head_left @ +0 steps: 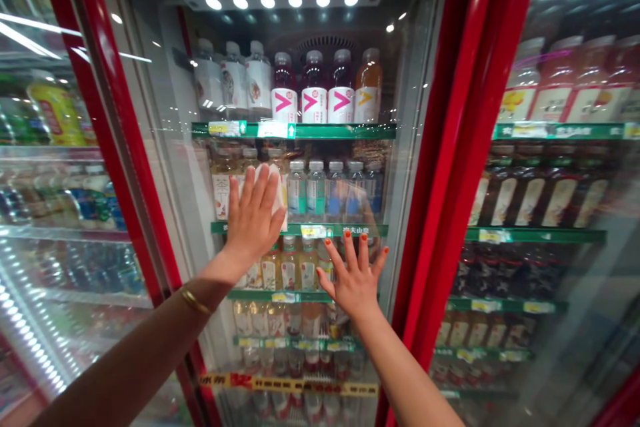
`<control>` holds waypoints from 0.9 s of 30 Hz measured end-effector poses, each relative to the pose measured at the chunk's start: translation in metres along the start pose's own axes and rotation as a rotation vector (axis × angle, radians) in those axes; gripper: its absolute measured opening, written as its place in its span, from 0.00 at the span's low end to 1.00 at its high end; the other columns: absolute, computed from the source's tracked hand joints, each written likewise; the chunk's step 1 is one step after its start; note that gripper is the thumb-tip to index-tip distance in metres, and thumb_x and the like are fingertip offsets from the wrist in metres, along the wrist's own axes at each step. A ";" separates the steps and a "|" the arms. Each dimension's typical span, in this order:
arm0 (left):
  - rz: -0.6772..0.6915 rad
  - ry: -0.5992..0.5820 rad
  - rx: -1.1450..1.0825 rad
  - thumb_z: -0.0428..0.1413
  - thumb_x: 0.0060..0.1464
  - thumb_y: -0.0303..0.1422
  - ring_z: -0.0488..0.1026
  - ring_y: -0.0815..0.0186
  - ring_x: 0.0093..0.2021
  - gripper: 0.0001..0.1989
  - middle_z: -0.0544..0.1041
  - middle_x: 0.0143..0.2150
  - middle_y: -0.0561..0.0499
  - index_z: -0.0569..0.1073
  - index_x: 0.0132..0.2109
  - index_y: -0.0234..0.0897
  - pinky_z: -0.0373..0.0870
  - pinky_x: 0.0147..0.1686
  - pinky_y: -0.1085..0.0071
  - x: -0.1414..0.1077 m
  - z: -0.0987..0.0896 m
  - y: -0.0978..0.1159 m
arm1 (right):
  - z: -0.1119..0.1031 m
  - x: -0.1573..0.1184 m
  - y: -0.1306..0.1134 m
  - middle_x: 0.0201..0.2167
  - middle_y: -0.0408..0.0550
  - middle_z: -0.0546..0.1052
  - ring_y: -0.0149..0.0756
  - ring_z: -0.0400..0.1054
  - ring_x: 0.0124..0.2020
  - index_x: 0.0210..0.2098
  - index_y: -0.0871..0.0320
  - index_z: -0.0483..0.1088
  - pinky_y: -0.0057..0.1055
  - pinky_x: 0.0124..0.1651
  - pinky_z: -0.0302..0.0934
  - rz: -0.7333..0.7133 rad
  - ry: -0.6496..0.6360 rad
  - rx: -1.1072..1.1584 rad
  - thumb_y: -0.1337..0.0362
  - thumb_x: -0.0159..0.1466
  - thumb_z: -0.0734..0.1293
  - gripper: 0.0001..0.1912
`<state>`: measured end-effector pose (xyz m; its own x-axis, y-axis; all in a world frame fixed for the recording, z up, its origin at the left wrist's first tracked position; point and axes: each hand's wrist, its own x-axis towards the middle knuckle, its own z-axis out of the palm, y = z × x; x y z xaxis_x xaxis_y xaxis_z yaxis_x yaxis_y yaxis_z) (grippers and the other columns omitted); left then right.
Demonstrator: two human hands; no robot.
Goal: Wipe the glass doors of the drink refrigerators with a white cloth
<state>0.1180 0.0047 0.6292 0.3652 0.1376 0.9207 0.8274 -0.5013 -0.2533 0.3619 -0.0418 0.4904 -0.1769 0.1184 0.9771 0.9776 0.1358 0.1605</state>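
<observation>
My left hand (254, 213) lies with its fingers stretched over a white cloth (279, 195), holding it flat against the glass door (405, 147) of a drinks fridge. Most of the cloth is hidden under the palm; its edge shows beside the index finger. A gold bangle (196, 301) circles my left wrist. Lower and to the right, my right hand (354, 280) is spread on the same glass, fingers apart and orange nails showing, with nothing in it. Behind the glass, bottles with blue and green labels (316, 188) stand between the two hands.
Red door frames (450, 167) run down both sides of this door. Inside, bottles with pink V labels (314, 97) fill the top green-edged shelf (345, 131), and more shelves hold bottles below. A yellow strip (290, 384) crosses low down. Other stocked fridges flank it left and right.
</observation>
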 end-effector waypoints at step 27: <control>0.458 -0.466 -0.091 0.48 0.75 0.44 0.53 0.65 0.83 0.32 0.62 0.80 0.64 0.52 0.81 0.63 0.24 0.83 0.55 -0.023 0.012 0.044 | 0.013 -0.059 0.012 0.86 0.56 0.32 0.68 0.36 0.84 0.84 0.46 0.37 0.77 0.78 0.42 0.069 0.102 0.173 0.52 0.68 0.69 0.54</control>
<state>0.1508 -0.0099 0.5931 0.8351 0.2385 0.4957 0.5126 -0.6643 -0.5439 0.3821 -0.0347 0.4330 -0.0896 0.0341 0.9954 0.9512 0.2993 0.0754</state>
